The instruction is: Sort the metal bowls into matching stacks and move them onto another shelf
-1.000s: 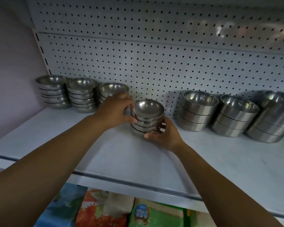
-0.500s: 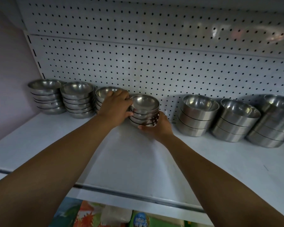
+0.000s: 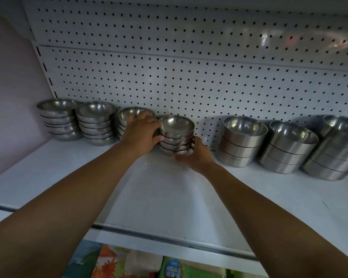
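A stack of small rounded metal bowls [image 3: 177,133] stands on the white shelf [image 3: 169,193], close to the pegboard back. My left hand [image 3: 141,133] grips the stack's left side, and my right hand [image 3: 195,155] holds it low on the right front. To the left stand three more stacks of the same small bowls [image 3: 58,119], [image 3: 96,123], [image 3: 125,117]; my left hand hides part of the nearest one. On the right are three stacks of larger straight-sided bowls [image 3: 241,143], [image 3: 289,147], [image 3: 333,149].
The white pegboard [image 3: 189,81] closes the back and a pale wall [image 3: 12,97] the left side. The shelf's front edge [image 3: 169,237] runs below my forearms. Coloured packages [image 3: 133,263] sit on the shelf underneath.
Both hands pushed the small stack back toward the pegboard and left, closer to the third small stack. The other stacks have not moved.
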Tool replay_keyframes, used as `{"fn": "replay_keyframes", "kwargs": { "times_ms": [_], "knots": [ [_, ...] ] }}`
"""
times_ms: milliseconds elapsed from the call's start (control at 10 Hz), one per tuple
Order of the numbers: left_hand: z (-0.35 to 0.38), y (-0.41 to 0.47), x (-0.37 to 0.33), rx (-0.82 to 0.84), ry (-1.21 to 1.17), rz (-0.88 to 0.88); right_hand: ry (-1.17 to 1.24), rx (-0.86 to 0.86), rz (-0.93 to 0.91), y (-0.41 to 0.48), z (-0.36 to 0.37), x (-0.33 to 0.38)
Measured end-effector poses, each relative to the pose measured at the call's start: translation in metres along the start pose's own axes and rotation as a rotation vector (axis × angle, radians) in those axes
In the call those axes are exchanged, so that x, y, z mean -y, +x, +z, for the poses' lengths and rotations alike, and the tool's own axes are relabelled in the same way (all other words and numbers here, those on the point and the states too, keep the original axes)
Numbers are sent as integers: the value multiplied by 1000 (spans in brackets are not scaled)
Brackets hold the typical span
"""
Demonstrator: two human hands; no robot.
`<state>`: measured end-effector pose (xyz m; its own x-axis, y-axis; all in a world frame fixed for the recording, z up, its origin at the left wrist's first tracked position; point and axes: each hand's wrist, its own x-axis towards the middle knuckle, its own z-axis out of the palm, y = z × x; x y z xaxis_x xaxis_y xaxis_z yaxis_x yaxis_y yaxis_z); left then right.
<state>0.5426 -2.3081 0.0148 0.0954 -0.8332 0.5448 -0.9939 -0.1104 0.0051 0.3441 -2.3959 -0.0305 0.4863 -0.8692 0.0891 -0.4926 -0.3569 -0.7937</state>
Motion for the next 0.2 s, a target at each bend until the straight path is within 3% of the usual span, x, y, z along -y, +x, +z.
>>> {"fn": "replay_keyframes", "kwargs": {
  "times_ms": [200],
  "knots": [
    [-10,-26,1,-77,-81,-30,-168,70,-61,-32,-26,10]
  ]
}}
